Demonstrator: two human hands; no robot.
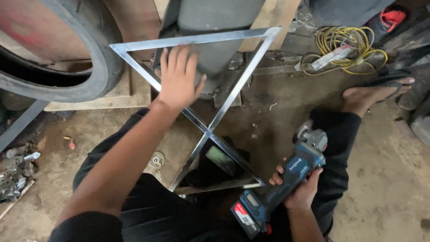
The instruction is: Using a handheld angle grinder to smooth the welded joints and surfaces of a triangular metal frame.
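Note:
A shiny metal frame (242, 80) made of two triangles joined at a crossing point leans over a grey cylinder (215, 49). My left hand (178, 77) lies flat with fingers spread on the frame's left bar and the cylinder. My right hand (300, 190) grips the body of a blue cordless angle grinder (286, 179), its head pointing up and right, its battery end toward me, next to the frame's lower right corner.
A large black tyre (96, 58) stands at upper left over wooden boards. Coiled yellow cable (345, 45) lies at upper right. My bare foot in a sandal (376, 92) rests on the dirt floor. Scrap bits lie at far left (18, 172).

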